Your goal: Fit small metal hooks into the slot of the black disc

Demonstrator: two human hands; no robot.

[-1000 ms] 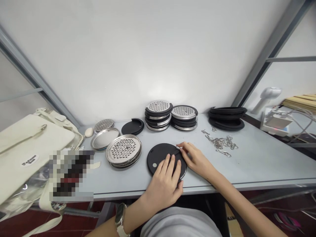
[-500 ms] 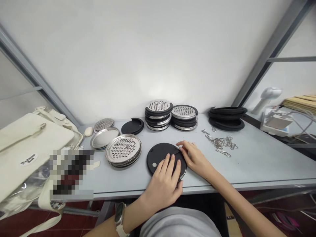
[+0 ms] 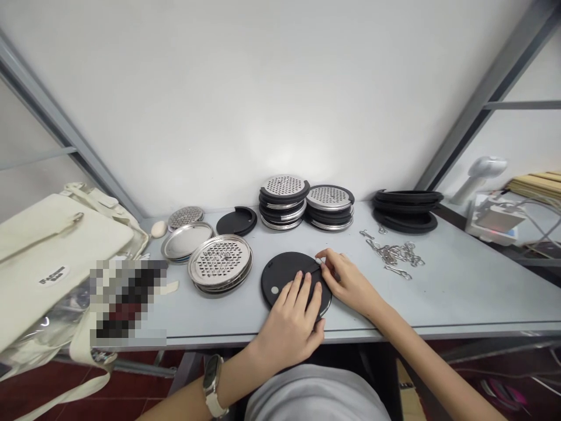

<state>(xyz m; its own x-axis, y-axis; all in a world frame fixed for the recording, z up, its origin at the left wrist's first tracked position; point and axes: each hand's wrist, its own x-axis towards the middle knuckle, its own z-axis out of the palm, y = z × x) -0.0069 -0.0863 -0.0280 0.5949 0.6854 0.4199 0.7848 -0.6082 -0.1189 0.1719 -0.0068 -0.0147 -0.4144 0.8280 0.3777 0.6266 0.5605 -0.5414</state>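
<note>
Hands meet over a black disc [image 3: 284, 275] lying flat on the grey table [image 3: 460, 286], just below the middle of the frame. Left hand [image 3: 291, 321] lies palm down on the disc's near half, fingers [image 3: 302, 289] stretched out and slightly spread, pressing it rather than gripping. Right hand [image 3: 348, 280] sits at the disc's right edge, thumb and forefinger pinched together on a small metal clip [image 3: 317, 261] at the rim; the other fingers curl loosely. Left of the disc lies a stack of perforated metal plates [image 3: 220, 262], with a plain metal dish [image 3: 186, 241] beyond it. Behind the disc, at frame centre, stand two stacks of plates in black rings [image 3: 307, 204]. Right of the hands a heap of metal clips [image 3: 394, 254] is scattered, with black rings [image 3: 405, 209] further back. A cream bag [image 3: 52, 257] fills the left edge.
</note>
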